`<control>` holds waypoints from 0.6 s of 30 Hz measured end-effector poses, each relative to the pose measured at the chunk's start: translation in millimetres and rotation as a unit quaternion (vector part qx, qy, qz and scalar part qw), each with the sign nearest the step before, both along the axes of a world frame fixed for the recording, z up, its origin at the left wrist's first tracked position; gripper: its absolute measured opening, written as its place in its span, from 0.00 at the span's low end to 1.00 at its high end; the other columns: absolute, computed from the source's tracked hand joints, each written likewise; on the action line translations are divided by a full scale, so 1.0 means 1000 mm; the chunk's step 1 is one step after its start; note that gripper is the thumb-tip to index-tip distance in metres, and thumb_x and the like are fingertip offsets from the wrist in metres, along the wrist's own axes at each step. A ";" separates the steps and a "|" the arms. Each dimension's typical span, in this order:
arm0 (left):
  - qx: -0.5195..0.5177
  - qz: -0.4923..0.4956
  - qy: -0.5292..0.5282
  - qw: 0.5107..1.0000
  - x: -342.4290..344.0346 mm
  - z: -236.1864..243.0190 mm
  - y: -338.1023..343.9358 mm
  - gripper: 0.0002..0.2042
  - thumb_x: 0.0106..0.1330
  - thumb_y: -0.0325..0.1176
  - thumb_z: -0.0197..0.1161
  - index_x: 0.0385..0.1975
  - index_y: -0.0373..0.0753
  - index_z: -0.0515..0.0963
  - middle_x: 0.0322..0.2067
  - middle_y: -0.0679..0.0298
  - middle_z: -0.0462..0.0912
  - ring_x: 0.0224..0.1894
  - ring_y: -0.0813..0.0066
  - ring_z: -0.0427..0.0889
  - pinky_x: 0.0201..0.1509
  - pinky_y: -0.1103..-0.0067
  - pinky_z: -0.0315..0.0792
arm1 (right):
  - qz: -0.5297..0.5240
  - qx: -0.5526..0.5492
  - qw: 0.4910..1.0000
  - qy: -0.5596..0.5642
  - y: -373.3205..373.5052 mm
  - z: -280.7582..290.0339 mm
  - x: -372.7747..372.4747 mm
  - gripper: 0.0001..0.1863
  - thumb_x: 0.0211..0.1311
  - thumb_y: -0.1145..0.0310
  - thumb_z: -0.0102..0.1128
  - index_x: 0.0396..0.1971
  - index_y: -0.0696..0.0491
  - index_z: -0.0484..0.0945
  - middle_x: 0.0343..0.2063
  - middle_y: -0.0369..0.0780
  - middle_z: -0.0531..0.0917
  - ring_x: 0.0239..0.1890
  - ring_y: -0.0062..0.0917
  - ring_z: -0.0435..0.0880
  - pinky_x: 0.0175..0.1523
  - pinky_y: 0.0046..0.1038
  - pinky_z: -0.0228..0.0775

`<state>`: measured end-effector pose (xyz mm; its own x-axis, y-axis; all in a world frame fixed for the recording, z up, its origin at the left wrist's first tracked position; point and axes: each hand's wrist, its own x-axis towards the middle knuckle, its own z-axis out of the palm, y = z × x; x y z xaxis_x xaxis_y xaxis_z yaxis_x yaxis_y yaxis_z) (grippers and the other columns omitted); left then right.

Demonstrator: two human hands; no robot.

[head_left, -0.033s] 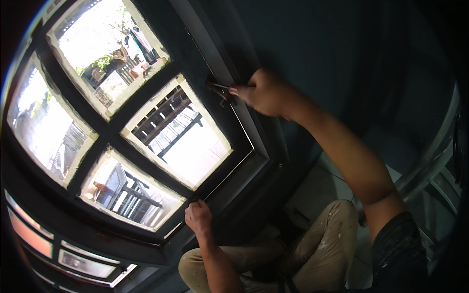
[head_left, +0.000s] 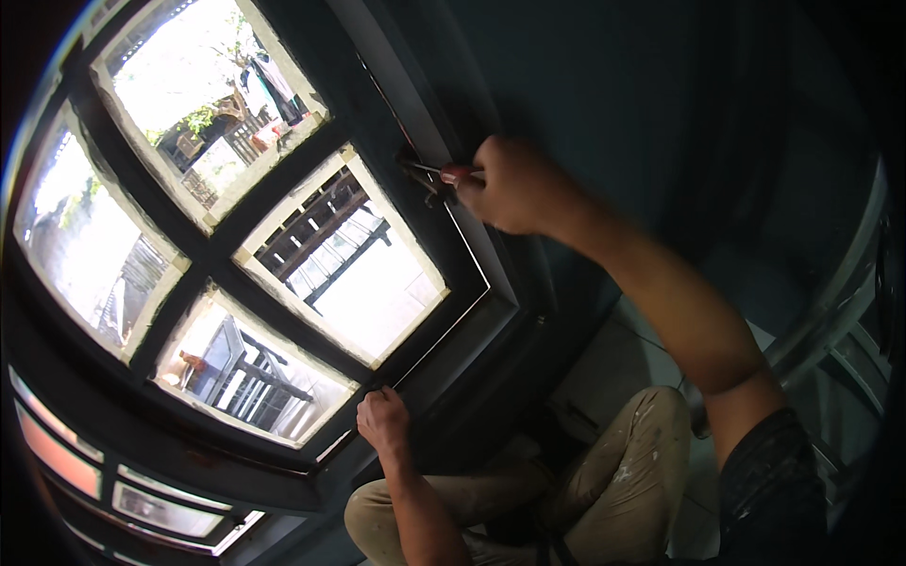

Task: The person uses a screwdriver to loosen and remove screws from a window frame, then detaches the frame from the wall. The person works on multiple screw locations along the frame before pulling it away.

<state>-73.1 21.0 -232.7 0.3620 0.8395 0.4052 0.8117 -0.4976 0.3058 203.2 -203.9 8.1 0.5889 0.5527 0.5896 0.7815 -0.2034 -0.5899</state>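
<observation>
My right hand (head_left: 514,187) is closed around a screwdriver (head_left: 457,174) with a red handle and a thin metal shaft. The shaft points left, its end at a dark metal latch (head_left: 431,194) on the side of the dark window frame (head_left: 213,253). Lower down, my left hand (head_left: 383,419) is closed against the bottom edge of that frame. Its fingertips are hidden, but the curled fingers seem to grip the edge.
Several glass panes (head_left: 363,274) with pale, smeared borders fill the frame. My bent legs in stained tan trousers (head_left: 618,472) are below. A dark wall (head_left: 604,85) stands at the right, with a curved, pale furniture edge (head_left: 840,311) near the right rim.
My right hand has shifted slightly and changed its grip, so more of the red screwdriver handle shows. The left hand stays in place.
</observation>
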 end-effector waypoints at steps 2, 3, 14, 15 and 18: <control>-0.004 0.005 0.004 1.000 0.002 0.000 0.000 0.21 0.75 0.45 0.59 0.31 0.32 0.87 0.35 0.40 0.88 0.42 0.35 0.86 0.51 0.49 0.79 | -0.060 0.011 0.975 -0.215 0.003 -0.007 -0.010 0.14 0.71 0.60 0.68 0.28 0.55 0.83 0.23 0.46 0.86 0.21 0.39 0.88 0.30 0.41 0.79; -0.003 0.008 0.003 1.000 0.003 0.001 0.003 0.21 0.75 0.45 0.59 0.31 0.32 0.87 0.35 0.40 0.88 0.43 0.35 0.86 0.51 0.49 0.79 | -0.075 0.011 0.962 -0.264 0.005 -0.007 -0.016 0.14 0.71 0.61 0.68 0.28 0.55 0.83 0.24 0.47 0.87 0.23 0.41 0.88 0.31 0.42 0.80; -0.044 -0.013 -0.019 0.999 0.003 0.001 0.011 0.22 0.73 0.47 0.57 0.34 0.32 0.88 0.39 0.39 0.88 0.46 0.34 0.87 0.54 0.48 0.79 | 0.188 0.079 0.878 0.432 -0.015 0.014 -0.008 0.15 0.76 0.59 0.59 0.28 0.50 0.81 0.21 0.33 0.74 0.15 0.13 0.63 0.17 0.22 0.48; -0.042 -0.012 -0.019 0.999 0.002 0.002 0.011 0.22 0.73 0.47 0.57 0.34 0.32 0.88 0.39 0.39 0.88 0.46 0.34 0.87 0.54 0.48 0.79 | 0.207 0.095 0.847 0.481 -0.017 0.015 -0.011 0.15 0.77 0.59 0.58 0.29 0.50 0.81 0.22 0.34 0.75 0.14 0.13 0.63 0.17 0.21 0.49; -0.026 -0.012 -0.017 0.999 0.000 0.001 0.012 0.22 0.73 0.47 0.57 0.34 0.32 0.88 0.38 0.39 0.88 0.46 0.34 0.87 0.54 0.48 0.79 | 0.224 0.106 0.784 0.570 -0.014 0.012 -0.011 0.16 0.80 0.59 0.54 0.32 0.51 0.81 0.25 0.34 0.76 0.14 0.12 0.62 0.17 0.18 0.51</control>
<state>-73.3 33.2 -231.5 0.3693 0.8508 0.3738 0.7879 -0.4999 0.3595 192.4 -218.0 20.3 0.5749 0.8151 -0.0719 -0.3117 0.1369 -0.9403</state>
